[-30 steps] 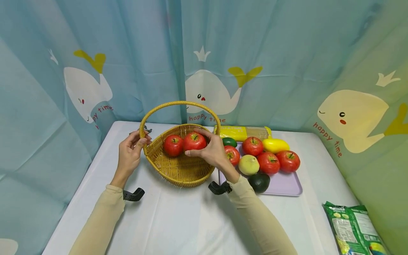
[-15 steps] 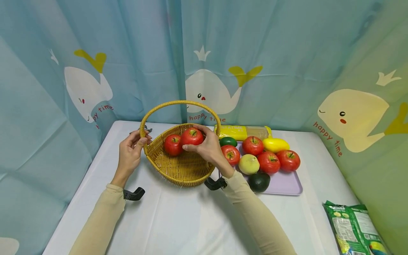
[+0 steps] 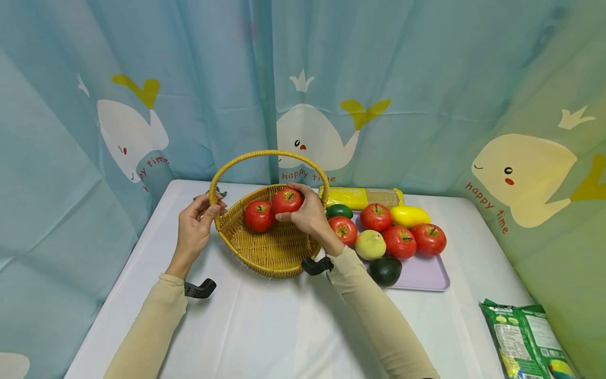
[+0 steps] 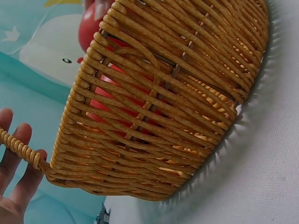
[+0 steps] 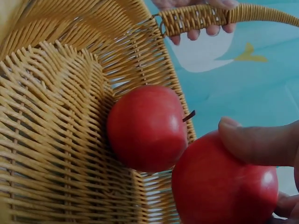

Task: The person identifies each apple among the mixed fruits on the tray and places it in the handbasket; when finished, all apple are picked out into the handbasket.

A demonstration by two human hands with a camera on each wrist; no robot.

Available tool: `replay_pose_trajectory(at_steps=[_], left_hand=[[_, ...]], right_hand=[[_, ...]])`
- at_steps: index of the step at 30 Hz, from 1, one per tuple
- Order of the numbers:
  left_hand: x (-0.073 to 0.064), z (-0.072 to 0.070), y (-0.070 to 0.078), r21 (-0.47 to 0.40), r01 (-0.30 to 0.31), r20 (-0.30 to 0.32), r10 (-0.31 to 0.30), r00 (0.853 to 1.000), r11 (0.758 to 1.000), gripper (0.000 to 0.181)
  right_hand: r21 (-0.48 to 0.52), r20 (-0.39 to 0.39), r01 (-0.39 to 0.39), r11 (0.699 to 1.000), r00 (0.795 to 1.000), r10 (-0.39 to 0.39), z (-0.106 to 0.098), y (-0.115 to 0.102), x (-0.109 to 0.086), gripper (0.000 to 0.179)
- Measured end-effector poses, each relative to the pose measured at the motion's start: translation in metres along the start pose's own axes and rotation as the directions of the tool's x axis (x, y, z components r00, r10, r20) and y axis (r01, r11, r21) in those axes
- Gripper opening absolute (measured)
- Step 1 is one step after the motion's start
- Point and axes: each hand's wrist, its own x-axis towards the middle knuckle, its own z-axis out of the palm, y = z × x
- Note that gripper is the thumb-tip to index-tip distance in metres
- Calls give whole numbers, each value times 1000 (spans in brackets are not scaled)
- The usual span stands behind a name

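Observation:
A yellow-brown wicker basket [image 3: 265, 258] with a tall arched handle [image 3: 268, 152] stands on the table. Its handle base is gripped on the left side by my left hand [image 3: 194, 223], whose fingers show around the wicker in the left wrist view. Inside the basket, toward the back, rests one red apple [image 3: 258, 216]. A second red apple [image 3: 286, 201] is held between the thumb and fingers of my right hand [image 3: 312, 215], right beside the first one. In the right wrist view this held apple [image 5: 224, 186] overlaps the resting apple [image 5: 147, 128]; whether they touch, I cannot tell.
Right of the basket lies a lilac tray [image 3: 426, 281] with several red apples [image 3: 399, 242], a pale green round fruit [image 3: 370, 245], a dark avocado [image 3: 385, 271] and a yellow mango [image 3: 410, 216]. Behind it is a yellow pasta packet [image 3: 355, 198]. A green snack bag [image 3: 527, 339] lies front right.
My right hand lifted the second apple slightly and shifted it left, then lowered it a little and moved it slightly right. The left hand keeps its grip; the first apple stays in place.

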Motion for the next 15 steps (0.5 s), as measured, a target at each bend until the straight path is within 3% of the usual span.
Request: replay_pose_trajectory(at_steps=[8,15], left_hand=[[1,-1,-1,31,-8,-5,8,1000,999,24],[1,0,-2,28,-16,-5,16,1000,999,22]], right_hand=[[-49,-5,-3,999,1000,3,2,2,11,87],[-99,7,-53,994,999,54,2,0,15,85]])
